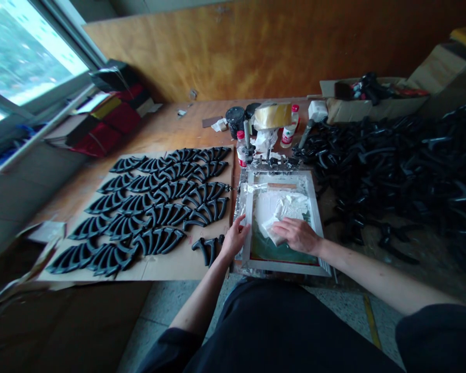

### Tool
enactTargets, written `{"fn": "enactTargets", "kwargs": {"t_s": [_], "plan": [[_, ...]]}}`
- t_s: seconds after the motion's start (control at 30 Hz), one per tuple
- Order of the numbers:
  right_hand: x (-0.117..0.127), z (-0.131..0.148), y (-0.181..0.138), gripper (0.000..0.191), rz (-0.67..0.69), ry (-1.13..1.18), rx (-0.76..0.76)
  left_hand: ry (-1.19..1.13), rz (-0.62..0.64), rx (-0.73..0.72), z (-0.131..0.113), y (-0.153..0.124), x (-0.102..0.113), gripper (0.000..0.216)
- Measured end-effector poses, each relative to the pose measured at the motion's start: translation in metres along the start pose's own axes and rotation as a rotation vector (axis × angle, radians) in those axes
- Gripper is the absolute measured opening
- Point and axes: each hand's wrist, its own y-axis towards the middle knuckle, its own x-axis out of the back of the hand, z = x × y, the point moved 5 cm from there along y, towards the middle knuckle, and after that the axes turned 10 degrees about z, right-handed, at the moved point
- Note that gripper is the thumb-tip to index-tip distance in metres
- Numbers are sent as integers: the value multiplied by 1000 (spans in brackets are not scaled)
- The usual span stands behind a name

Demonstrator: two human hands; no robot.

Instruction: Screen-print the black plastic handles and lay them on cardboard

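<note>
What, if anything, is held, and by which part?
The right hand holds a crumpled white wipe by its near end. The left hand is at the left side of the frame; grip unclear.

Bare forearms reaching forward; left hand fingers parted, right hand palm down, fingers bent.

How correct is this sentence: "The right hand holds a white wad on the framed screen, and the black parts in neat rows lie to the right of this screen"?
One side is wrong: the black parts in neat rows lie to the left of the framed screen, as the head view shows. The right hand does hold a white wad on it.
</note>
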Motion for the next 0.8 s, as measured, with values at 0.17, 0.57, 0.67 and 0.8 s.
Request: {"fn": "enactTargets", "kwargs": {"t_s": [0.17,0.57,0.67,0.8], "plan": [[20,-21,20,22,-50,112,-204,-56,37,1,-11,-5,5,58],[92,-159,-56,43,-493,95,-836,-533,-65,-425,-149,-10,55,55],[31,-124,-48,37,-289,123,-692,-588,-64,-495,-176,5,57,52],[-31,-58,-16,18,3,29,-583,-685,-94,-339,-153,4,29,56]]}}
